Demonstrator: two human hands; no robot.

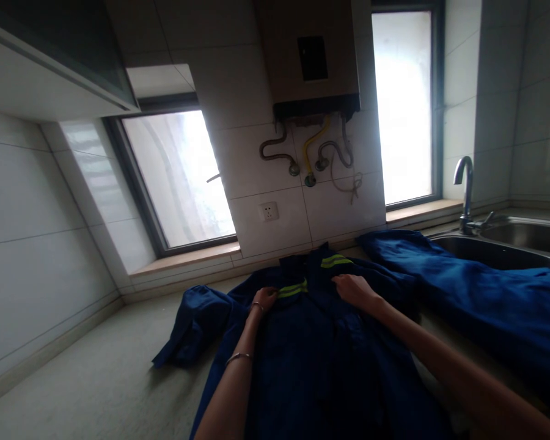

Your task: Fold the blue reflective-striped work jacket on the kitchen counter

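Note:
A dark blue work jacket (311, 360) with yellow-green reflective stripes lies spread on the counter in front of me. My left hand (264, 299) rests at the left shoulder beside a stripe (293, 289), fingers curled on the cloth. My right hand (354, 288) presses on the jacket near the collar, just below the other stripe (335, 261), fingers bent and gripping fabric. A thin bracelet circles my left wrist. One sleeve (190, 327) trails off to the left.
A second blue garment (481, 293) lies on the right, draped over the edge of a steel sink (527, 235) with a tap (465, 192). A water heater (311, 58) with hoses hangs on the tiled wall between two windows. A socket (268, 211) sits below.

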